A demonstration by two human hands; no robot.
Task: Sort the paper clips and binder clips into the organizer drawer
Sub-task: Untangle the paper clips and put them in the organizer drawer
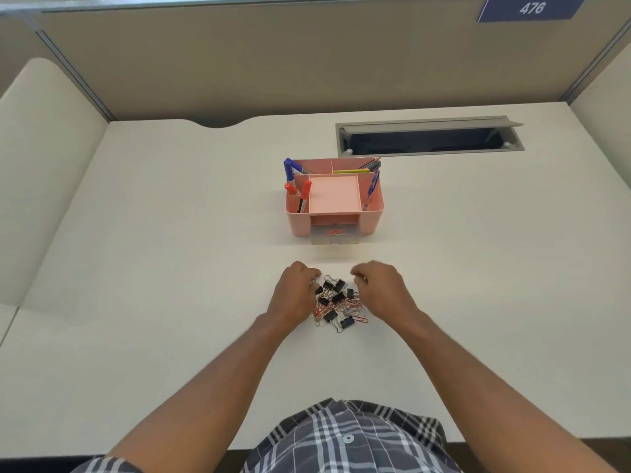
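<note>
A heap of black binder clips (338, 297) and red and silver paper clips (353, 307) lies on the white desk. My left hand (295, 295) rests against the heap's left side with fingers curled at the clips. My right hand (382, 290) is at the heap's right side, fingertips pinched together above it; whether either hand holds a clip is hidden. Beyond them stands a pink organizer (372, 218) whose clear drawer (335, 237) is pulled out at the front, with a few clips inside.
The organizer's compartments hold blue and red markers (290, 170), pencils and a pen. A grey cable hatch (430, 136) stands open at the back right. Beige partition walls enclose the desk on three sides.
</note>
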